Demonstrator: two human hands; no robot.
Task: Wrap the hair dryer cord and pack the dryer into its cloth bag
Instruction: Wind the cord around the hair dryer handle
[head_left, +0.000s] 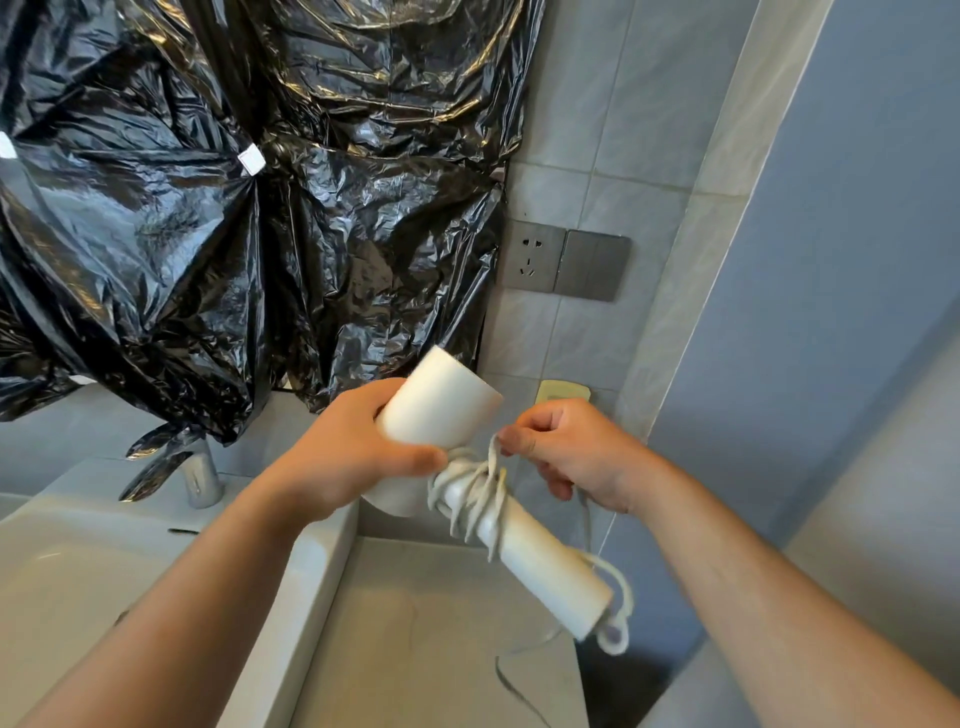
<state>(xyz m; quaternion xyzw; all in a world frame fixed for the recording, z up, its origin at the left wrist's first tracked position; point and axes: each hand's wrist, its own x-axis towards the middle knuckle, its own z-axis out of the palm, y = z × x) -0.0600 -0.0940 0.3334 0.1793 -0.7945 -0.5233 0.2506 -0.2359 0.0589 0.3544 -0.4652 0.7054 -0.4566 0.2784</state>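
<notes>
Both forearms reach over the table (447, 649) beside one sink (78, 561). One dryer (441, 410) is held in the air: the left hand (358, 452) has its grip closed round the barrel, the right hand (571, 452) pinches the one cord (480, 488) by the handle. Several turns sit loose and could slide off if tension drops. No bag shows.
</notes>
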